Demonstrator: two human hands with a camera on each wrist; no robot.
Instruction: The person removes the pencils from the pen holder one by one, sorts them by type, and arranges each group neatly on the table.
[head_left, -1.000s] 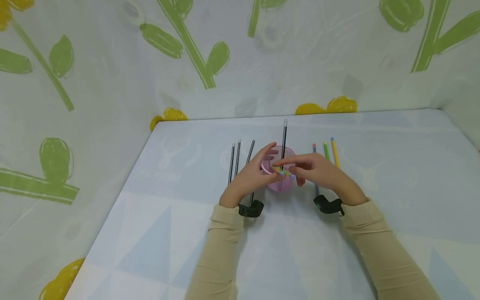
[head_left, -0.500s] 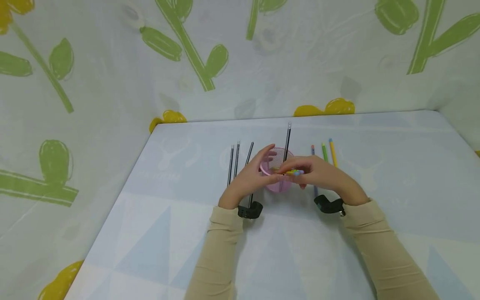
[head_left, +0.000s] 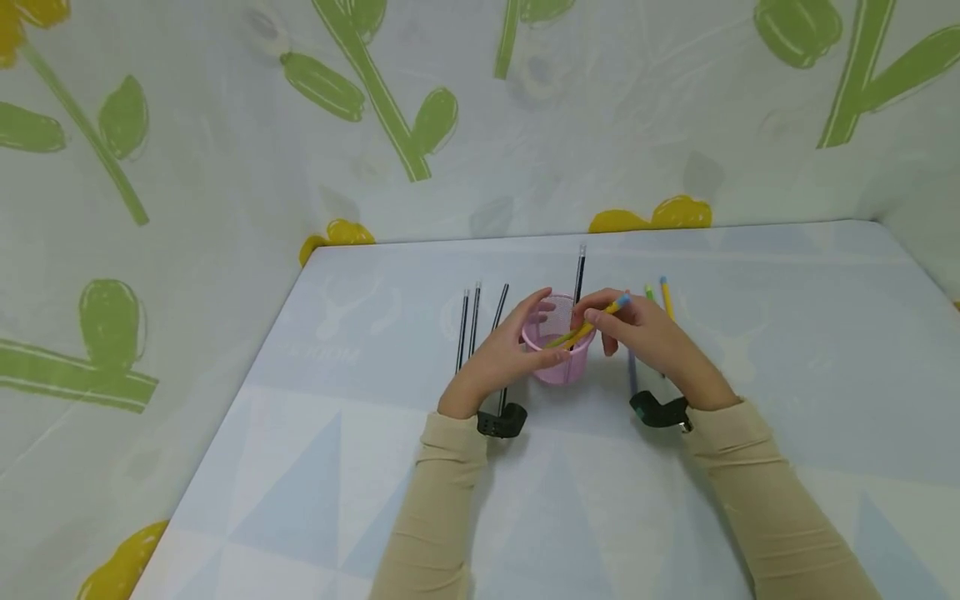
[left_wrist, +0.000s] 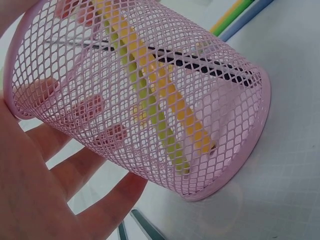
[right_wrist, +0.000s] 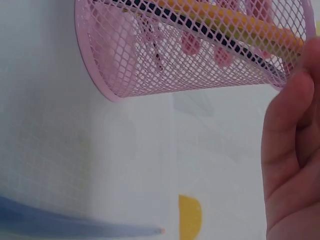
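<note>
My left hand curls round the side of a pink mesh pencil cup, its fingers showing through the mesh in the left wrist view. With thumb and fingers, my right hand pinches a yellow pencil with a blue end above the rim. That yellow pencil and a green pencil slant down inside the cup, side by side, their lower ends near the base. A black pencil with pale stripes also leans in the cup, its top end sticking out at the back.
Left of the cup lie black pencils, among them one at the far left and one nearest my left hand. On the right are a blue pencil, a green-ended pencil and a yellow pencil, partly behind my right hand.
The pencils at my right hand have swung from nearly level across the rim to a slant, blue end up and right. My right hand has risen slightly; the left still holds the cup.
</note>
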